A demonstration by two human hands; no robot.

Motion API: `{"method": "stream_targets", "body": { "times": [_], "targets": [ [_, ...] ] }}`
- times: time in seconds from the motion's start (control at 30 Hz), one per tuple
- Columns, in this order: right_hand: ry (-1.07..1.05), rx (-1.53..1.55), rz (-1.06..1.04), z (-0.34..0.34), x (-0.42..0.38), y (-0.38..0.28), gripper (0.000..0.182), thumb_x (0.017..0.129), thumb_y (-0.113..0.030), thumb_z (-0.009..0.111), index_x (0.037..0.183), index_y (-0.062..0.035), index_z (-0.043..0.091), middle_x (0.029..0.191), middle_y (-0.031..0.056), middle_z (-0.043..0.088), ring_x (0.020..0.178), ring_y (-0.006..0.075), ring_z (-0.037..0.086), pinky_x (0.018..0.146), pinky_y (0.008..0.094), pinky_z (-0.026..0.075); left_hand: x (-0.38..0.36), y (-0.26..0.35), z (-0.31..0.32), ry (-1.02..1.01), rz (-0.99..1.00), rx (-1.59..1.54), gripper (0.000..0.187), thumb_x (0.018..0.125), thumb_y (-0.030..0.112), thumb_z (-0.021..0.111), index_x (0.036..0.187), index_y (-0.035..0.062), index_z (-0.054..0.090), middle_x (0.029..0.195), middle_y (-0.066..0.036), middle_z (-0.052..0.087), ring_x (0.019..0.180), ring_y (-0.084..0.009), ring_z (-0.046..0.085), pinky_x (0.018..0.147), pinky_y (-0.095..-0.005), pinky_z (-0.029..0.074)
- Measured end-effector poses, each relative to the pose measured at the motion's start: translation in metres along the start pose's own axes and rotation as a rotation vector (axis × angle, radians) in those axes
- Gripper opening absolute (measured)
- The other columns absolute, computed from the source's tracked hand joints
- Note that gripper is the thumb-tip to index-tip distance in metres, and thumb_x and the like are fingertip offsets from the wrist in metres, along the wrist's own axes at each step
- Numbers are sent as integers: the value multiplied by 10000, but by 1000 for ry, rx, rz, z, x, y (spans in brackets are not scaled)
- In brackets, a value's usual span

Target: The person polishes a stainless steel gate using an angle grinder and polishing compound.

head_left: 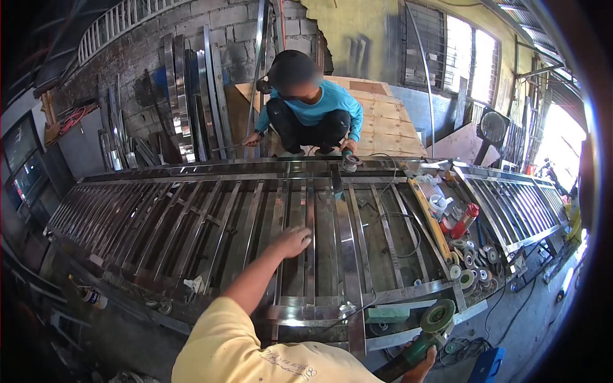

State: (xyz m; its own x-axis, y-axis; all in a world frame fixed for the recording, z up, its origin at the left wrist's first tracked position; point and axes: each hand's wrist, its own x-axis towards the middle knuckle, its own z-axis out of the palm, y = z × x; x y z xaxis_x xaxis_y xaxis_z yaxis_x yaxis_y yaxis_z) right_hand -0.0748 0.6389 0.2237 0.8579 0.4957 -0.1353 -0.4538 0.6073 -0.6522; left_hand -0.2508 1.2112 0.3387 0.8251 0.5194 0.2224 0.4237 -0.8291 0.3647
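Note:
My left hand (292, 242) reaches over the metal gate frame (348, 255), its fingers curled at an upright steel bar (310, 262). Whether anything lies beneath those fingers is hidden. Low on the right, my right hand (426, 365) is wrapped around a green angle grinder (408, 359), whose round disc (438, 315) points up and away from me. Beside the disc, a green block-like piece (387, 315) lies at the frame's near edge. Shiny bars with gaps between them make up the frame.
Across the frame a co-worker in a blue shirt (316, 105) squats, one hand at another grinder (350, 161). To the right are several grinding discs (469, 268), a red bottle (465, 220), a yellow level (429, 217) and a second barred panel (511, 204). Cables (418, 239) cross the frame.

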Motion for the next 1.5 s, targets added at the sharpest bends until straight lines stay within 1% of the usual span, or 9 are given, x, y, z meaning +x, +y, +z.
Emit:
{"method": "stream_targets", "body": {
  "times": [0.4, 0.53, 0.6, 0.7, 0.73, 0.8, 0.87, 1.4, 1.5],
  "targets": [
    [-181, -150, -18, 101, -49, -7, 625, 935, -407, 718, 1328, 39, 522, 1092, 176, 662, 894, 290, 698, 722, 403, 606, -249, -107, -77, 525, -757, 482, 326, 914, 397, 685, 1068, 110, 707, 1118, -183, 637, 1110, -410, 601, 892, -597, 483],
    [-197, -381, -67, 127, -84, 1, 654, 903, -408, 752, 1312, 55, 537, 1092, 194, 685, 876, 291, 726, 701, 386, 628, -292, -130, -80, 75, -1085, 390, 549, 955, 575, 561, 1322, 187, 689, 1402, -197, 627, 1235, -426, 619, 1059, -548, 470],
    [-101, -352, 5, 143, -99, 9, 656, 803, -283, 804, 1318, 11, 523, 1048, 151, 672, 870, 297, 715, 713, 423, 623, -327, -165, -57, 0, -557, 551, 320, 949, 451, 569, 1122, 244, 742, 1197, -69, 715, 1033, -396, 672, 921, -529, 526],
    [-143, -412, 77, 164, -108, 14, 893, 696, -302, 915, 1409, -36, 447, 1152, 82, 599, 1000, 203, 617, 846, 369, 551, -350, -230, -16, 284, -466, 365, 341, 975, 397, 588, 1162, 153, 735, 1174, -148, 728, 1055, -402, 684, 884, -529, 541],
    [-212, -430, 52, 166, -109, 16, 951, 690, -282, 919, 1448, -46, 397, 1230, 77, 560, 1090, 176, 573, 928, 373, 522, -318, -143, -68, 130, -1002, 317, 424, 982, 451, 598, 1288, 176, 698, 1221, -170, 722, 1116, -416, 674, 911, -526, 541],
    [-217, -512, 0, 158, -117, 24, 982, 704, -206, 914, 1502, -56, 362, 1282, 89, 563, 1188, 206, 550, 1030, 356, 463, -323, -167, -54, 214, -937, 422, 580, 945, 499, 661, 1298, 40, 676, 1210, -225, 717, 1058, -432, 691, 927, -523, 533],
    [-152, -569, 37, 185, -143, 13, 1012, 718, -223, 933, 1524, -55, 345, 1304, 93, 557, 1232, 217, 532, 1071, 352, 432, -297, -54, -129, -151, -1287, 128, 819, 966, 722, 485, 1580, 183, 435, 1641, -175, 353, 1493, -423, 335, 1201, -599, 336],
    [-191, -488, 116, 168, -175, -20, 1022, 739, -273, 937, 1537, -64, 334, 1328, 90, 546, 1265, 208, 506, 1088, 362, 415, -281, -40, -130, -175, -1433, 162, 763, 1026, 626, 473, 1592, 120, 395, 1611, -191, 406, 1457, -401, 414, 1171, -573, 394],
    [-171, -648, 15, 144, -182, -24, 1034, 726, -289, 931, 1522, -33, 324, 1308, 107, 562, 1229, 199, 532, 1035, 359, 459, -275, -124, -105, -249, -1446, -291, 772, 1016, 577, 553, 1566, 51, 422, 1551, -185, 486, 1350, -345, 533, 1084, -524, 478]
  ]
}}
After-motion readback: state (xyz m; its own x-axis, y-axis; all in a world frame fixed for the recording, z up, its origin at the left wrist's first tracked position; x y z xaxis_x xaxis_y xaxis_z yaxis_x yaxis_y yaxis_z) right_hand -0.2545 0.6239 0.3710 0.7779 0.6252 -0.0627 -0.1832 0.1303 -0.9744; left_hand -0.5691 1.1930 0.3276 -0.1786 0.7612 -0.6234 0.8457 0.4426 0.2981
